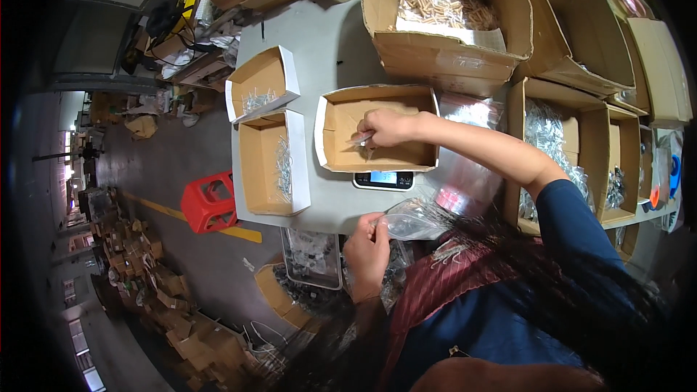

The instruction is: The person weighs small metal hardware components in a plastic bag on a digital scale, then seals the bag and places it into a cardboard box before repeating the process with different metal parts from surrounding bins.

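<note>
My right hand reaches into a shallow cardboard tray. Its fingers are pinched together round something small and shiny, too small to name. Beneath that tray, a digital scale shows its lit display at the near edge. Close to my body, my left hand grips a clear plastic bag by its edge, thumb against fingers. Left of the scale, two white-sided cardboard trays hold thin metal pieces: the farther tray a small heap, the nearer tray a strip along its right side.
A large carton of small tan pieces stands at the back. Clear plastic bags lie under my right forearm. At right are cardboard boxes with bagged metal parts. A red stool stands on the floor at left, and a bin below the table edge.
</note>
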`<state>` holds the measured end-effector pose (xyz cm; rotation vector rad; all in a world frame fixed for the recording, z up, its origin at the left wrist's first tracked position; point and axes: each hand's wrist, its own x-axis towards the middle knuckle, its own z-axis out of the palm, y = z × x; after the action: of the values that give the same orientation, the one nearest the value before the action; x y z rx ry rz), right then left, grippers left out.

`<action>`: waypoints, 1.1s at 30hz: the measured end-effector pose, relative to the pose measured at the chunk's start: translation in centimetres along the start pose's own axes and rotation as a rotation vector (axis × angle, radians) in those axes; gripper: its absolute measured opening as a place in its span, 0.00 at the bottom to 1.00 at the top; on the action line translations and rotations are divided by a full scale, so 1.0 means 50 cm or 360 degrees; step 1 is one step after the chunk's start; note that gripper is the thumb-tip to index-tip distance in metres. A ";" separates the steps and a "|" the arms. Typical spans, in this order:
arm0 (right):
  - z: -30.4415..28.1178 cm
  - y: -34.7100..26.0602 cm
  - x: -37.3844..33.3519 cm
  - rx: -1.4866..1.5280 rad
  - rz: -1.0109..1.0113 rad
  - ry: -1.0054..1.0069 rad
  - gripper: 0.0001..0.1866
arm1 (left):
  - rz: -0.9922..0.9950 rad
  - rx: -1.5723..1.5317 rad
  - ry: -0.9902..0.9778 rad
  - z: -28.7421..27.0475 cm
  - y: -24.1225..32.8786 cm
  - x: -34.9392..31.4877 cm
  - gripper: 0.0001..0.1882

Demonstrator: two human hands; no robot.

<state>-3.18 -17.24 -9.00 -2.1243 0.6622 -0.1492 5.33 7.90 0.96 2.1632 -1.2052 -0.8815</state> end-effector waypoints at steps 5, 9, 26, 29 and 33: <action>-0.101 -0.088 -0.066 0.0389 0.0323 -0.0105 0.12 | -0.0064 -0.0592 0.0092 0.009 -0.031 -0.005 0.06; -0.113 -0.112 -0.094 0.1188 0.0338 -0.0299 0.13 | -0.0134 -0.0782 0.0111 0.023 -0.035 -0.010 0.07; -0.030 -0.192 -0.256 0.2034 0.0245 -0.0101 0.20 | 0.0116 -0.0853 0.0050 0.025 -0.013 -0.028 0.18; -0.018 -0.205 -0.273 0.2100 0.0349 0.0042 0.21 | 0.0084 -0.0944 0.0047 0.030 -0.015 -0.027 0.17; 0.009 -0.178 -0.282 0.2085 0.0337 0.0077 0.20 | 0.0025 -0.1143 0.0012 0.041 -0.024 -0.021 0.13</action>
<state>-11.42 -5.54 -0.42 -0.7923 0.5601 -0.3882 4.05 9.15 -0.92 1.5670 -0.7342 -1.0895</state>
